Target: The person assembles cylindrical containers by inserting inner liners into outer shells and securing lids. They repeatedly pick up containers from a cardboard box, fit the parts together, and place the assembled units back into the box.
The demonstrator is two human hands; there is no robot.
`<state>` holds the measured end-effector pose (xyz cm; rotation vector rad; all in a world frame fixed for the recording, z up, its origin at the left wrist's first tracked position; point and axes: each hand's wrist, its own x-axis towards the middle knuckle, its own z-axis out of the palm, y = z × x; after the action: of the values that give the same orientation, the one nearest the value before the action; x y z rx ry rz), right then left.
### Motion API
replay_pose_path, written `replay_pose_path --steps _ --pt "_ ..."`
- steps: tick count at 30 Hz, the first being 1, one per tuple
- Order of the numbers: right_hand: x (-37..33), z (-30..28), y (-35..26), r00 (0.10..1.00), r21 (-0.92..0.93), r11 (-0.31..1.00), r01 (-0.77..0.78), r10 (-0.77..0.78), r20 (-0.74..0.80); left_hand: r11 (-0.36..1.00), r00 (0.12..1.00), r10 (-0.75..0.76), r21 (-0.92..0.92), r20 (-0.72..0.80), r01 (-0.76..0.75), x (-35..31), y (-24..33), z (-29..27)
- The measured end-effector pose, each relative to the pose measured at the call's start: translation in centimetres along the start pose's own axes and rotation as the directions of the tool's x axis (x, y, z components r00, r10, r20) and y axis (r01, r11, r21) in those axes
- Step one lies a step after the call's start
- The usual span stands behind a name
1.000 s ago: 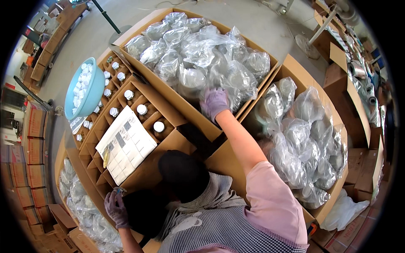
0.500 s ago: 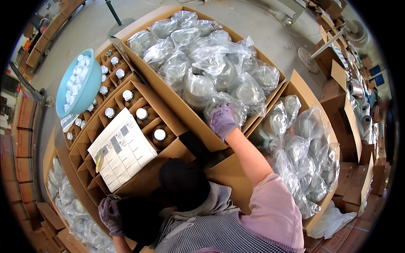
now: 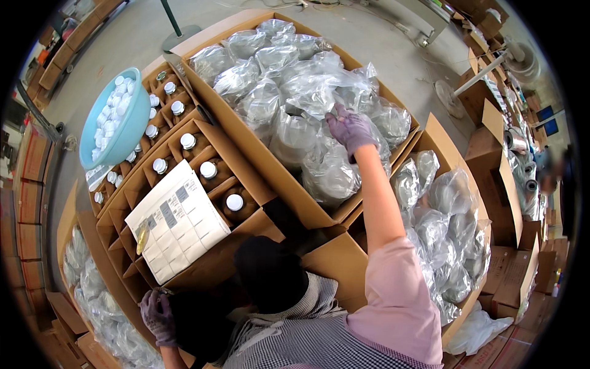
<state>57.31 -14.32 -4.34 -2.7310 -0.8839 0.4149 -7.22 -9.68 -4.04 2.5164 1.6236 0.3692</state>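
My right hand (image 3: 353, 130), in a purple-grey glove, reaches over a large carton (image 3: 258, 165) of clear bagged jars or bottles. Its fingers are partly spread and touch the crinkled plastic bag (image 3: 307, 86) near the middle; nothing is seen lifted in them. At the lower left, my left hand (image 3: 158, 317), gloved too, is curled closed beside the edge of a divided carton (image 3: 114, 215). A small dark, shiny piece shows at its fingertips, too little to name. On the dividers lies a white printed sheet (image 3: 178, 224) with a small yellow item (image 3: 142, 238).
White-capped brown bottles (image 3: 234, 202) stand in the divided carton. A light-blue basin (image 3: 132, 138) of white caps rests on another bottle carton at the left. More bagged clear containers fill cartons at right (image 3: 445, 209) and lower left (image 3: 101, 304). A pole stand (image 3: 452, 98) stands beyond.
My right hand has moved farther away and slightly right, off the near bagged container and onto bags deeper in the carton. My left hand has stayed nearly in place, still curled.
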Motion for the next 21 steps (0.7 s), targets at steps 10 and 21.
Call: replay_pose_path --steps 10,21 --pt "4.1 3.3 -2.8 0.992 -0.099 0.987 0.125 -0.121 0.045 1.000 0.999 0.018 0.011 0.035 -0.018 0.7 0.7 0.3" --pt "5.0 -4.0 14.7 0.985 -0.408 0.898 -0.167 0.133 -0.110 0.999 0.999 0.040 0.035 0.032 -0.041 0.9 0.8 0.7"
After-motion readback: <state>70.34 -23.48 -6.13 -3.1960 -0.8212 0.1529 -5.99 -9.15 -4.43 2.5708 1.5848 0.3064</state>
